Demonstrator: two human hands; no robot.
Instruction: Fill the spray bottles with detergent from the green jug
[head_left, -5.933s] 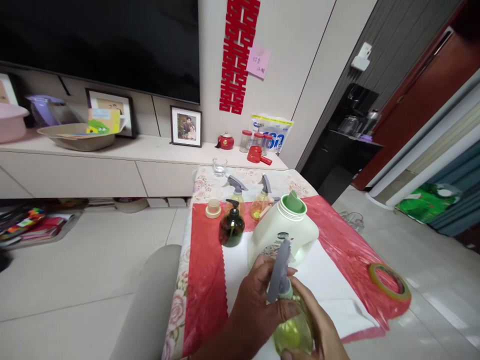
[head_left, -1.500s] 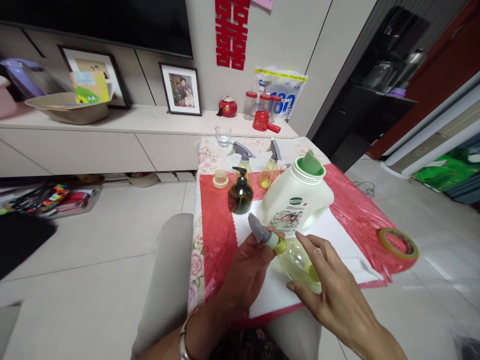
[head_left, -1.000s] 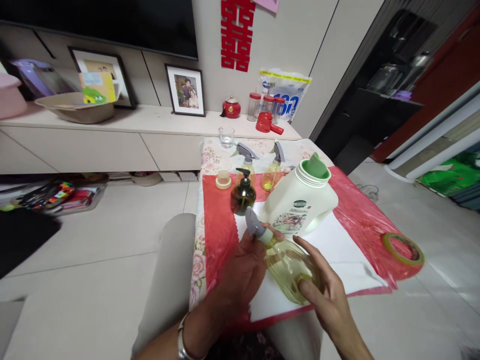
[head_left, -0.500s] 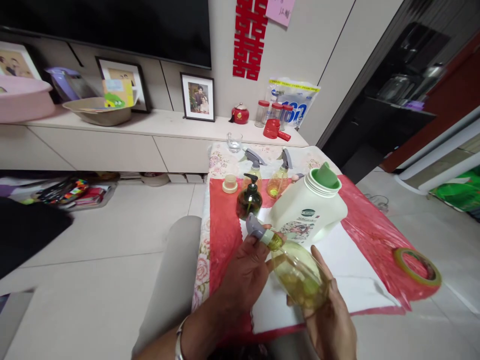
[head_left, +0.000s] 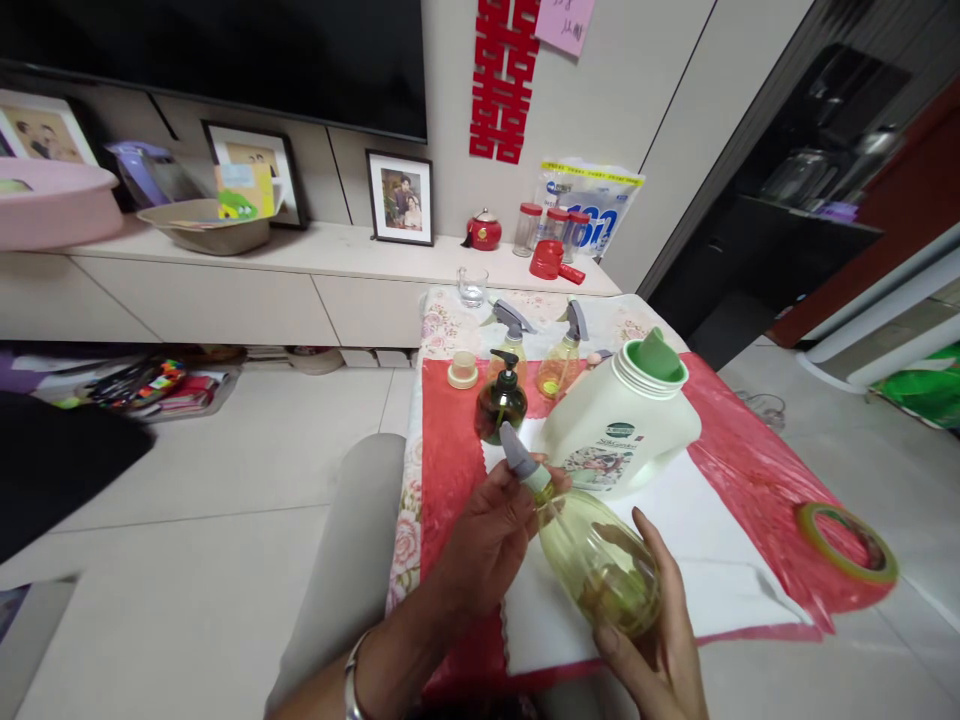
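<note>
Tilted over the table is a clear yellowish spray bottle [head_left: 592,550] with a grey trigger head [head_left: 517,452]. My left hand [head_left: 499,535] has its fingers closed around the neck, just below the head. Around the bottle's wide base, my right hand [head_left: 660,620] is wrapped, thumb on the near side. Beyond them stands a large pale detergent jug [head_left: 622,430] with a green piece [head_left: 655,355] in its open mouth. A dark pump bottle [head_left: 501,400] stands left of the jug. Behind are two more spray bottles, one on the right [head_left: 559,365] and one partly hidden [head_left: 514,330].
White paper [head_left: 720,570] lies on red plastic sheeting [head_left: 450,480] over a floral tablecloth. A roll of tape [head_left: 847,540] sits at the right edge. A clear cap [head_left: 463,368] and a glass cup [head_left: 472,287] stand at the back left. A cabinet [head_left: 375,310] runs behind the table.
The spray bottle has turned a little in my hands, its trigger head now pointing more upward. My right hand has shifted its grip, its thumb now showing on the base.
</note>
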